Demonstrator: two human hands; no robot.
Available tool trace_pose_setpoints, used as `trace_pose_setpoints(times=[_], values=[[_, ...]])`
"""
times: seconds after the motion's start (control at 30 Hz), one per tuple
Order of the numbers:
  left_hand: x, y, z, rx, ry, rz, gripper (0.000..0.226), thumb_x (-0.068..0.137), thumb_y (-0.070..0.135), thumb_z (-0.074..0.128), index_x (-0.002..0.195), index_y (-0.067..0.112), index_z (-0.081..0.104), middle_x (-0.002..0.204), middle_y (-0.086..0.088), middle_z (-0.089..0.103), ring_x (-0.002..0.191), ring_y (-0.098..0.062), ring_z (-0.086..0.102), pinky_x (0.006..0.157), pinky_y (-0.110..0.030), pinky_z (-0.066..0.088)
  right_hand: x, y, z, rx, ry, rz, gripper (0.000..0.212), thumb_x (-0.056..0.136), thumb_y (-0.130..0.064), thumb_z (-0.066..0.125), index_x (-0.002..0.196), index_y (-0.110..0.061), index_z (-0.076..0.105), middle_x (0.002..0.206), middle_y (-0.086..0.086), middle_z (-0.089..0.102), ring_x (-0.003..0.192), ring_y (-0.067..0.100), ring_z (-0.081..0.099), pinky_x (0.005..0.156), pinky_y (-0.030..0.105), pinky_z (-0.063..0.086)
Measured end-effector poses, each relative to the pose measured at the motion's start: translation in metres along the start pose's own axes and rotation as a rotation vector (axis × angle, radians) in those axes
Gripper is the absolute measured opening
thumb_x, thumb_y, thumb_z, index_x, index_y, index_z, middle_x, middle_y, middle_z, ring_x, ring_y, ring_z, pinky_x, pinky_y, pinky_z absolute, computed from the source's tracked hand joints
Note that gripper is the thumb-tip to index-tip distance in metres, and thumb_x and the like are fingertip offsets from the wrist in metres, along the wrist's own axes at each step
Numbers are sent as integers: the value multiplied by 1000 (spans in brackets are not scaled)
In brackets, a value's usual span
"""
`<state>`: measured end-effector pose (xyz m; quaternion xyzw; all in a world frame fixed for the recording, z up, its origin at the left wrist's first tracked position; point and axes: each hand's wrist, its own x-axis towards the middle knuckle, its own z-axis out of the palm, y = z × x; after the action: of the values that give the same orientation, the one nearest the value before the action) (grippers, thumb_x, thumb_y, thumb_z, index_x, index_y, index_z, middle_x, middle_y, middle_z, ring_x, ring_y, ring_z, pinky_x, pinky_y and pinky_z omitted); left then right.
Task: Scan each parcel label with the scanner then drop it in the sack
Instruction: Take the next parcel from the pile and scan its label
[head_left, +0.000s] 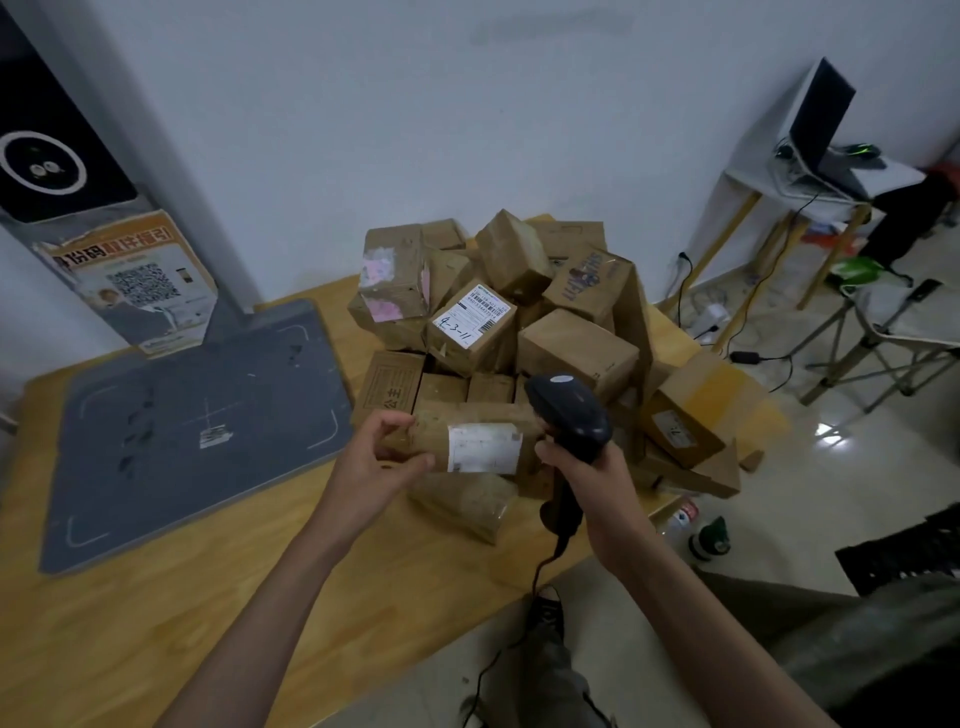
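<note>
The left hand (382, 457) grips one end of a taped parcel (467, 447) at the near edge of the pile on the tabletop (156, 623), label (484, 448) turned up, probably for reading. At its other end the right hand (584, 470) is wrapped round the scanner (571, 415), whose head points down toward the parcel.

Brown labelled parcel (467, 441) lies level, black scanner (569, 415) touching it.
</note>
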<state>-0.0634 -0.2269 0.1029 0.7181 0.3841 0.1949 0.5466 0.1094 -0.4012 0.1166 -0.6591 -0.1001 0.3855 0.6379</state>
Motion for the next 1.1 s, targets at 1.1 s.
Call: trace_pose_setpoints(times=[1.1], values=[[-46, 64, 9, 209, 150, 181, 35, 80, 43, 79, 106, 43, 55, 96, 16, 68, 84, -8, 67, 68, -22, 53, -67, -30, -35, -191, -101, -257, 7, 95, -21, 69, 92, -15, 67, 63, -5, 59, 62, 8, 56, 65, 19, 49]])
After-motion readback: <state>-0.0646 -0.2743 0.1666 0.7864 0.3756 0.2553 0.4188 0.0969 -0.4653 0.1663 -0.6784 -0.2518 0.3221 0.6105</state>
